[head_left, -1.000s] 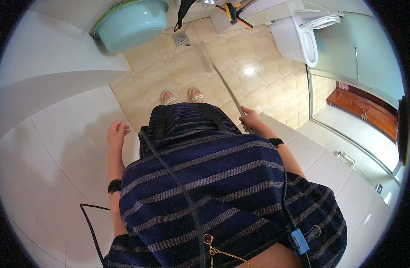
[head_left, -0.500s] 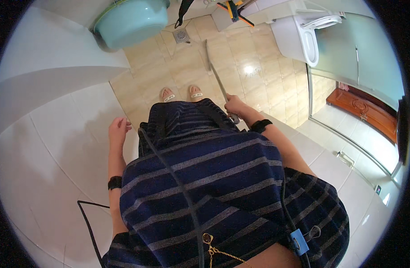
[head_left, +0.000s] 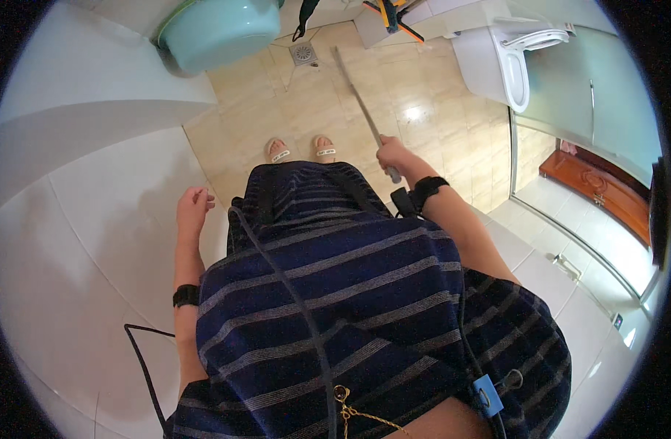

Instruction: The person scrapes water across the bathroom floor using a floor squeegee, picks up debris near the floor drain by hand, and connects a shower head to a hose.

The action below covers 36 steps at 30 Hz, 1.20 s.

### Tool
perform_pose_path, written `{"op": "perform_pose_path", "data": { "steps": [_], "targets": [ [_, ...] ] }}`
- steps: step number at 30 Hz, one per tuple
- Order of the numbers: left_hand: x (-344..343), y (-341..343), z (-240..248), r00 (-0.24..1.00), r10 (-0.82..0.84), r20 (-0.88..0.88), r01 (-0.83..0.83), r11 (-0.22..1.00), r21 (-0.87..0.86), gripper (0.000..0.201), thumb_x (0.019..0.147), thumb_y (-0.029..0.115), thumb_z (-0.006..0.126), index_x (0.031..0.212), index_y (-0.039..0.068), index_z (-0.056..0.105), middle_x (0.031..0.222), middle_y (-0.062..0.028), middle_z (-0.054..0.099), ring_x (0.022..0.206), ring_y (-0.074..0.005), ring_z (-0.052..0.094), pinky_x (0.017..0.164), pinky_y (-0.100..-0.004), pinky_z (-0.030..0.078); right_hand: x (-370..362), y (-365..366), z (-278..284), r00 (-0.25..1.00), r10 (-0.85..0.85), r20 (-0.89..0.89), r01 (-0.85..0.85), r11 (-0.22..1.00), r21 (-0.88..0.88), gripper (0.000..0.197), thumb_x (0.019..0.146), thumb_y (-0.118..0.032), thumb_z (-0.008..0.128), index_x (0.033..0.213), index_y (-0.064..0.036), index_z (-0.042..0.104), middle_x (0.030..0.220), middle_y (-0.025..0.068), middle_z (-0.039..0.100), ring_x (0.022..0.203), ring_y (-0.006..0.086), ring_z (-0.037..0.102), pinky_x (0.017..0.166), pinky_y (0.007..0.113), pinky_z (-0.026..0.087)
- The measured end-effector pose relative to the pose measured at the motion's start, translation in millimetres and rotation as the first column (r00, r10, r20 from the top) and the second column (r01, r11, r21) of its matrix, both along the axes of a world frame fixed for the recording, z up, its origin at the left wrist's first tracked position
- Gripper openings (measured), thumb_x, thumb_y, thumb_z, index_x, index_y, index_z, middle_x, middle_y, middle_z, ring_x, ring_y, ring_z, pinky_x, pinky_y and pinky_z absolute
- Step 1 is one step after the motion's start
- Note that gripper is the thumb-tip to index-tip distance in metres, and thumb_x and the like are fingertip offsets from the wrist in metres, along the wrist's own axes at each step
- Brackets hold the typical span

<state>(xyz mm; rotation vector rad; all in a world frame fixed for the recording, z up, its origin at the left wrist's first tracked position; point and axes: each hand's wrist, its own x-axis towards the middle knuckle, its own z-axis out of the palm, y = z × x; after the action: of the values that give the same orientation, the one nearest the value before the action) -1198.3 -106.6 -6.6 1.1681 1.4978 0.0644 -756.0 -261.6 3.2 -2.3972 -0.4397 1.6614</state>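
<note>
My right hand (head_left: 396, 155) is closed round the handle end of a long, thin grey duster-like stick (head_left: 364, 110). Its slim shaft slants forward and left over the beige floor tiles, and the far part (head_left: 340, 64) is flatter and wider. Whether that far end touches the floor is hard to tell. My left hand (head_left: 196, 207) hangs beside my skirt at the left, in front of the white wall, fingers loosely curled and holding nothing visible. Dark bands circle both my wrists. My sandalled feet (head_left: 324, 148) stand on the tiles.
A light blue basin (head_left: 220, 35) is at the far left, near a square floor drain (head_left: 303, 53). An orange-and-black squeegee (head_left: 394, 20) leans at the back. A white toilet (head_left: 496, 69) stands at the far right, before a glass partition (head_left: 613, 95) and a reddish-brown wooden panel (head_left: 597, 192).
My right hand has moved slightly right and forward with the stick, whose far end has shifted forward. My left hand is nearly where it was.
</note>
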Motion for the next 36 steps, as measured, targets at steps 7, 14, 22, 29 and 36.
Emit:
{"op": "perform_pose_path", "data": {
  "steps": [7, 14, 22, 29, 36],
  "targets": [
    [1, -6, -12, 0.997, -0.004, 0.078, 0.005, 1.0, -0.008, 0.019, 0.084, 0.017, 0.051, 0.089, -0.002, 0.053, 0.077, -0.012, 0.062, 0.062, -0.016, 0.06, 0.055, -0.0261, 0.046, -24, -23, 34, 0.98, 0.199, 0.029, -0.197, 0.978, -0.071, 0.059, 0.069, 0.002, 0.038, 0.127, -0.0054, 0.035, 0.059, 0.0192, 0.055, 0.043, 0.025, 0.056, 0.04, 0.036, 0.046],
    [6, -1, -4, 0.998, -0.057, -0.008, 0.057, 0.998, 0.004, 0.02, 0.084, 0.018, 0.051, 0.089, -0.001, 0.054, 0.075, -0.0116, 0.062, 0.062, -0.0166, 0.061, 0.058, -0.0257, 0.047, -6, -29, 38, 0.933, 0.296, 0.205, -0.285, 0.955, -0.081, 0.056, 0.067, 0.001, 0.042, 0.123, -0.0051, 0.04, 0.064, 0.0199, 0.057, 0.046, 0.0255, 0.058, 0.044, 0.035, 0.048],
    [16, 0, -9, 0.998, -0.061, 0.024, 0.061, 0.998, 0.009, 0.02, 0.084, 0.018, 0.051, 0.092, -0.001, 0.054, 0.076, -0.0111, 0.062, 0.062, -0.0164, 0.061, 0.056, -0.0254, 0.046, -9, -55, 9, 0.681, 0.687, 0.255, -0.638, 0.727, -0.255, 0.067, 0.064, 0.0, 0.046, 0.129, -0.0117, 0.034, 0.078, 0.0219, 0.06, 0.063, 0.0317, 0.06, 0.054, 0.037, 0.049],
    [9, -6, -12, 0.999, -0.028, 0.027, 0.028, 0.999, -0.018, 0.02, 0.084, 0.018, 0.052, 0.093, 0.0, 0.053, 0.076, -0.0107, 0.062, 0.062, -0.0166, 0.061, 0.054, -0.0251, 0.044, -8, -57, 48, 0.913, 0.361, 0.19, -0.334, 0.929, -0.158, 0.065, 0.064, 0.0, 0.044, 0.128, -0.0123, 0.036, 0.073, 0.0239, 0.059, 0.057, 0.0322, 0.06, 0.055, 0.039, 0.048],
    [9, -9, -10, 0.996, -0.092, -0.01, 0.092, 0.995, -0.039, 0.02, 0.084, 0.017, 0.051, 0.093, -0.001, 0.053, 0.078, -0.012, 0.062, 0.063, -0.0173, 0.061, 0.056, -0.0256, 0.045, -11, -41, 33, 0.82, 0.554, 0.143, -0.497, 0.813, -0.302, 0.057, 0.065, 0.0, 0.048, 0.121, -0.0024, 0.041, 0.083, 0.0221, 0.06, 0.074, 0.0316, 0.061, 0.062, 0.039, 0.05]
  ]
}}
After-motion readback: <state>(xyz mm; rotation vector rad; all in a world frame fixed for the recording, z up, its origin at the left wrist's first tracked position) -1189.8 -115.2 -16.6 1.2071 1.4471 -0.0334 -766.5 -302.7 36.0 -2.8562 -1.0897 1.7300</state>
